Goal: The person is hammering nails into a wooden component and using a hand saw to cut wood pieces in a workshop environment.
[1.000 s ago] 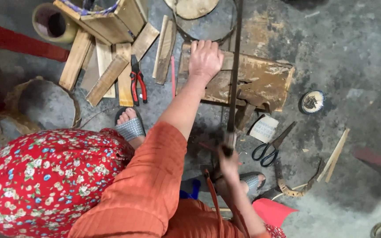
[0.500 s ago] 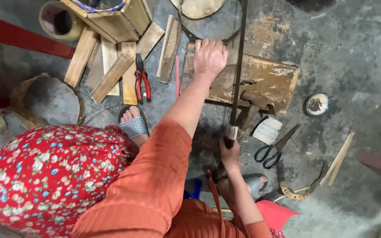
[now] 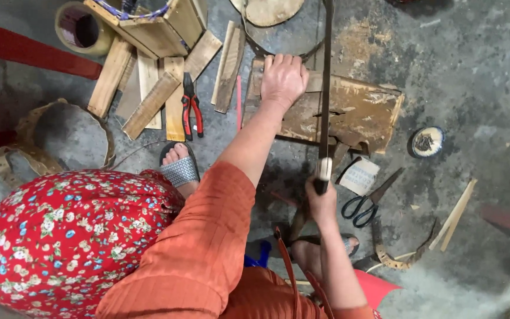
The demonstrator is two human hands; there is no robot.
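Observation:
My left hand (image 3: 283, 80) presses flat on the far left part of a worn wooden block (image 3: 364, 112) lying on the concrete floor. My right hand (image 3: 322, 201) is closed around the near end of a long dark narrow strip (image 3: 326, 88). The strip runs away from me across the block and has a pale section (image 3: 324, 168) just above my fist. Its far end leaves the view at the top. An orange sleeve (image 3: 208, 248) covers my left arm.
Red-handled pliers (image 3: 191, 106) lie among several wooden slats (image 3: 149, 100) at the left. Black scissors (image 3: 364, 204) and a white folded piece (image 3: 359, 175) lie right of my right hand. A small round tin (image 3: 427, 142), a tape roll (image 3: 84, 26), a woven hoop (image 3: 72, 133) and my sandalled foot (image 3: 178, 168) are nearby.
My right hand with the strip's end has shifted slightly toward the block. My left hand stays pressed on the block.

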